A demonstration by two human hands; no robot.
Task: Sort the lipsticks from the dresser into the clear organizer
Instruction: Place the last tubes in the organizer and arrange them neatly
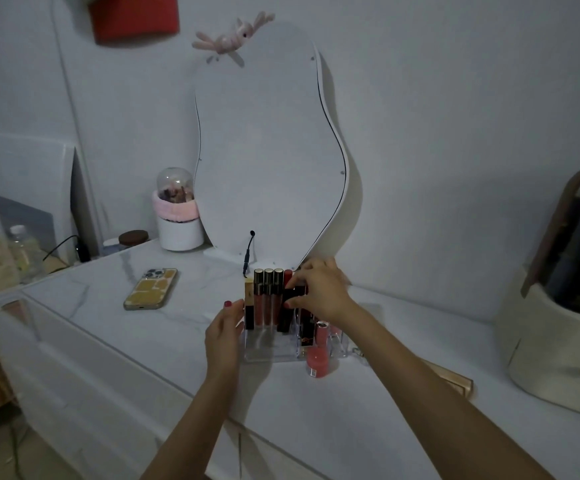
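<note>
A clear organizer (267, 351) stands on the white dresser (143, 341) in front of the mirror. Several lipsticks and lip glosses (268, 296) stand upright in its back row, and more sit in the right slots. My right hand (319, 289) is closed on a dark lipstick (295, 292) over the organizer's back right part. My left hand (226, 327) presses flat against the organizer's left side, fingers touching a gold-and-black lipstick (249, 303). A coral bottle (318, 355) stands at the organizer's front right corner.
A phone in a yellow case (151, 289) lies to the left. A wavy white mirror (267, 161) with a cable stands behind the organizer. A white pot with a pink band (177, 220) sits at back left. A cream domed case (565, 299) stands at right; a wooden box (454, 379) lies near my right forearm.
</note>
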